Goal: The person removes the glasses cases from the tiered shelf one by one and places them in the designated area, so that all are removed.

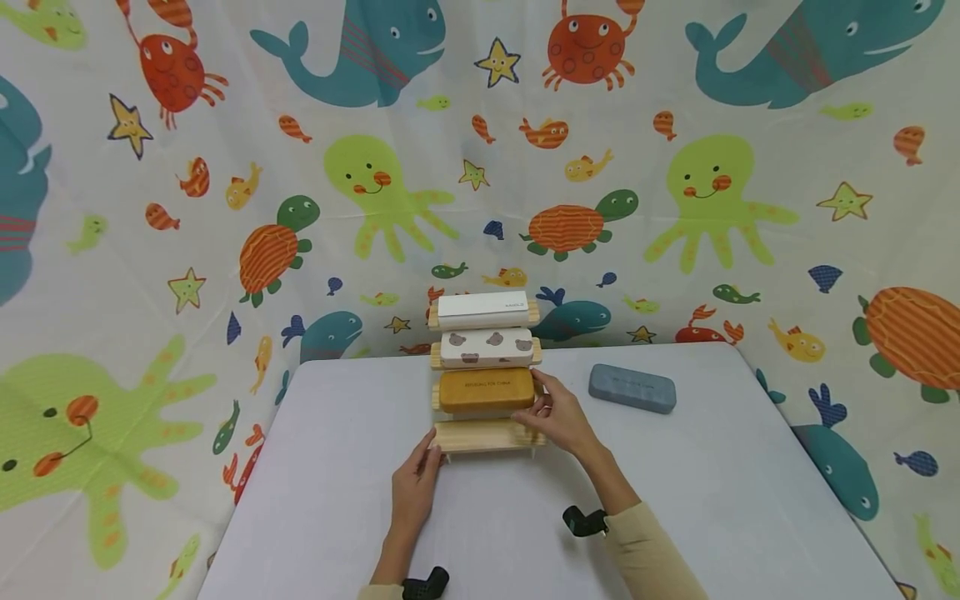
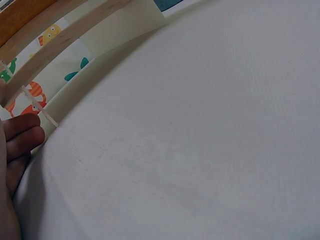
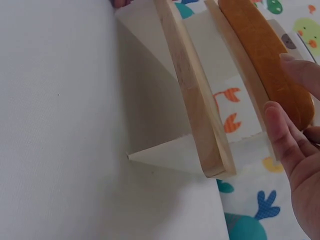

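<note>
In the head view, the brown case (image 1: 486, 390) is seen on the third tier down of the wooden rack (image 1: 436, 357), and its right end is pinched by the right hand (image 1: 561, 417). The left end of the lowest shelf (image 1: 480, 436) is gripped by the left hand (image 1: 412, 490); how firmly cannot be told. Overhead, the white case (image 1: 483, 309) and the bear-print case (image 1: 486, 347) are carried on the top two tiers, so if the rack were jolted, all three could be sent sliding. The blue-grey case (image 1: 632, 388) is set well apart on the table (image 1: 322, 467), but it could be brushed by the right forearm if that were swung wide.

Over to the left wrist view: two fingers (image 2: 25, 142) are shown curled below the shelf's end, the contact itself being mostly cut off by the edge. Were that hold loosened, the rack could be twisted by any push from the right.

Now the right wrist view: the brown case is caught at one end only, with a fingertip close to the shelf edge. It could be skewed by an uneven pull, or tipped forward off its narrow plank. A thin side panel (image 3: 167, 154) is also seen; by a sideways knock, the rack could be rocked.
</note>
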`<state>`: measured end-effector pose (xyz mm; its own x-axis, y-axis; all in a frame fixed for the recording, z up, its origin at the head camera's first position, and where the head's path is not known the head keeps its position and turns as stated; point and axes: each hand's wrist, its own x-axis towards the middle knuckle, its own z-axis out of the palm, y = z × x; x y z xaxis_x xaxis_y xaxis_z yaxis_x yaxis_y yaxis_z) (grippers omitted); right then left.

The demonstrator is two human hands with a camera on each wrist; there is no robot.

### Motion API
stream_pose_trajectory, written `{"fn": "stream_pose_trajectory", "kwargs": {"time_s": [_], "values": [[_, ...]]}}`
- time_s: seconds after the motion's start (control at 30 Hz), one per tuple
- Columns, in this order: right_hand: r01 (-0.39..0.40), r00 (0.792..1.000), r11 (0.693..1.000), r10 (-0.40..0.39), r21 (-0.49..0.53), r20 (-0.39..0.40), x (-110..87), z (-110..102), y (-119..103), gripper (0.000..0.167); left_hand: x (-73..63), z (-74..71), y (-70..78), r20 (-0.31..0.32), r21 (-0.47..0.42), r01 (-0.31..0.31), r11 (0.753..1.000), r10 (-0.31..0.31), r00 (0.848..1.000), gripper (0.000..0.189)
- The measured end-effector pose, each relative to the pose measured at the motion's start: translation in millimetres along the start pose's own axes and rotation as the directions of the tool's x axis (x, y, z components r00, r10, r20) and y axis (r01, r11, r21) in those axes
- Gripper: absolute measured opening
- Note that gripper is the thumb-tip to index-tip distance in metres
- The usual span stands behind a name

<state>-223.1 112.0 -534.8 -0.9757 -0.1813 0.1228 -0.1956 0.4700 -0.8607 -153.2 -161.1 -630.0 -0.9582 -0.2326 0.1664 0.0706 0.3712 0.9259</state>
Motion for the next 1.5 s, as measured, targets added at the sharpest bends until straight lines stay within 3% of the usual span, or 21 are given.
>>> {"fn": "stream_pose_trajectory", "kwargs": {"time_s": [0.57, 1.03, 1.5], "values": [[0.006, 1.000, 0.998, -0.005, -0.058, 0.002, 6.4, 0.7, -0.8, 0.089, -1.1, 1.2, -0.8, -0.005, 0.016, -0.006, 1.000, 0.006, 1.000, 0.038], [-0.057, 0.996, 0.995, 0.062, -0.082, 0.061, 10.4, -4.2, -5.1, 0.091, -8.7, 4.1, 1.1, -0.014, 0.008, -0.006, 1.000, 0.006, 1.000, 0.037], [-0.016, 0.997, 0.994, 0.024, -0.111, 0.068, 12.3, -3.3, -4.4, 0.094, -9.5, 5.6, 1.7, -0.028, 0.057, -0.007, 0.998, 0.008, 1.000, 0.038]]}}
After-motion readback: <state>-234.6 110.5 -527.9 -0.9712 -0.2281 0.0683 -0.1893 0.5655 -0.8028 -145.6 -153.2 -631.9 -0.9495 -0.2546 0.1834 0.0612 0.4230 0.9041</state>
